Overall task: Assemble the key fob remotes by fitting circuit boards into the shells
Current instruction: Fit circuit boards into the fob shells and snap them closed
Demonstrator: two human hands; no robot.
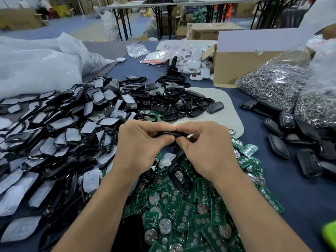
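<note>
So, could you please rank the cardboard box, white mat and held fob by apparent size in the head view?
1. cardboard box
2. white mat, partly covered
3. fob, smallest though nearest the camera

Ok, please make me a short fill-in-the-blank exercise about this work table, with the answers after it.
1. The left hand and the right hand pinch one ___ shell between them.
2. The circuit boards heaped under the arms are ___ in colour.
3. The metal rings at the right lie in a clear plastic ___.
Missing words: black; green; bag.
</note>
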